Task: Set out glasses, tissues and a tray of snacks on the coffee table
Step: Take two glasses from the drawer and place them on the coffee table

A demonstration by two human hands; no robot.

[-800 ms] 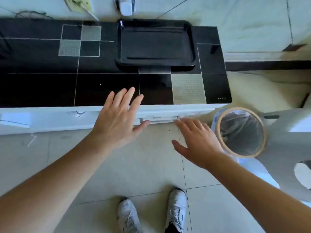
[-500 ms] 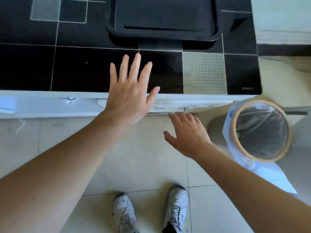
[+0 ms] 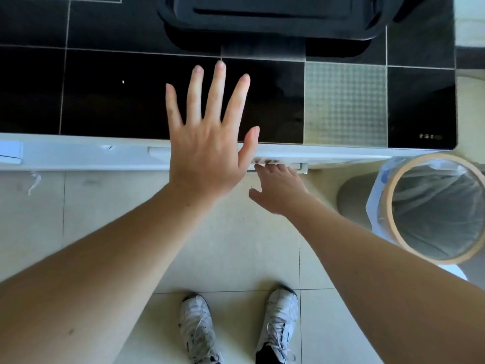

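A black empty tray [image 3: 378,32] lies at the back of the black tiled coffee table [image 3: 105,95], partly cut off by the top of the head view. My left hand [image 3: 210,143] hovers flat with spread fingers over the table's front edge and holds nothing. My right hand [image 3: 280,190] is lower, at the white front of the table. Its fingers curl onto the drawer handle [image 3: 301,166] and their tips are hidden under it. No glasses, tissues or snacks are in view.
A round waste bin [image 3: 393,206] with a plastic liner stands on the floor at the right, close to the table's corner and my right forearm. My two white shoes [image 3: 196,329] stand on pale floor tiles just in front of the table.
The view has closed in on the table. My left hand rose forward over the table's edge with fingers spreading. My right hand moved forward from the floor side to the drawer handle.
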